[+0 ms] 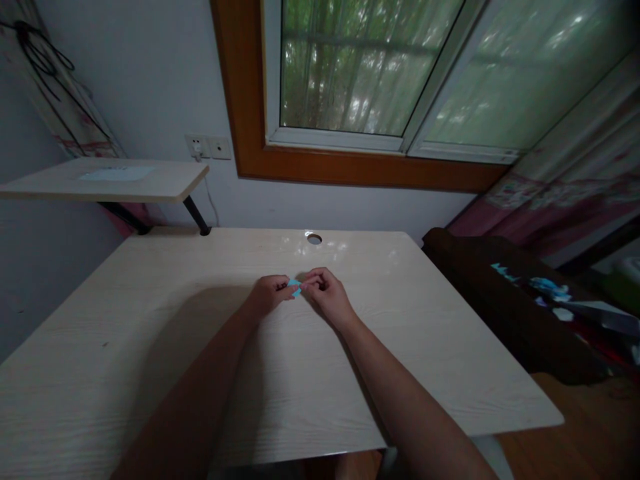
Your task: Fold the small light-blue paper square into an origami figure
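Observation:
A small light-blue piece, which looks like folded paper [295, 287], is held between my two hands above the middle of the pale wooden desk [430, 347]. My left hand [271, 292] pinches it from the left with thumb and fingers. From the right, the thumb and fingertips of my right hand [326, 293] close on its other edge. The fingers cover part of the piece, so its full shape cannot be made out.
A raised shelf [170, 181] on black legs stands at the back left, near a wall socket [209, 147]. A round cable hole [315, 239] lies behind my hands. Right of the desk, a dark wooden cabinet [470, 293] carries blue scraps [550, 289] and other items.

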`<action>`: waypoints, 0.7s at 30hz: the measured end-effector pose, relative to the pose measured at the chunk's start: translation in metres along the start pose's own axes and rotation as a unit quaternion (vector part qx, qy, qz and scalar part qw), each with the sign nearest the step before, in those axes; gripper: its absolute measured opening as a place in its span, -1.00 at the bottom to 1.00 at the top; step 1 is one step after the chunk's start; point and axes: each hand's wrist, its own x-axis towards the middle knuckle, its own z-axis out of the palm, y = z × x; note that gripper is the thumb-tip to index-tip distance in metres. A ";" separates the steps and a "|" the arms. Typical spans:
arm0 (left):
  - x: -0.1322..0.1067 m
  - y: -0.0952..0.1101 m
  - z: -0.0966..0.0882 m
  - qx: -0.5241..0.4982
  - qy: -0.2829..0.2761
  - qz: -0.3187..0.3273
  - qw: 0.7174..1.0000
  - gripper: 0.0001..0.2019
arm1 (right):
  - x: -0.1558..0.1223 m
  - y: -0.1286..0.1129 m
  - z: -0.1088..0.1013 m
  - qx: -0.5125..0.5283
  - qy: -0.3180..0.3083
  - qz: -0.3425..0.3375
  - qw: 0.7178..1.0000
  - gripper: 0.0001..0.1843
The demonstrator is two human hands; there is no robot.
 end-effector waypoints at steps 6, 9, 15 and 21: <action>0.000 0.003 -0.001 0.003 -0.014 -0.001 1.000 -0.72 | 0.001 0.001 -0.001 0.015 0.002 0.001 1.000 -0.71; 0.001 0.003 -0.001 0.007 -0.025 -0.011 1.000 -0.70 | 0.002 0.002 -0.002 0.005 0.011 0.000 1.000 -0.71; 0.003 0.003 -0.002 0.029 -0.032 -0.008 0.999 -0.67 | 0.003 0.001 -0.002 0.010 0.005 -0.007 1.000 -0.72; 0.002 0.005 -0.004 0.018 -0.051 -0.015 0.998 -0.71 | 0.002 0.001 -0.003 0.006 0.009 0.000 1.000 -0.71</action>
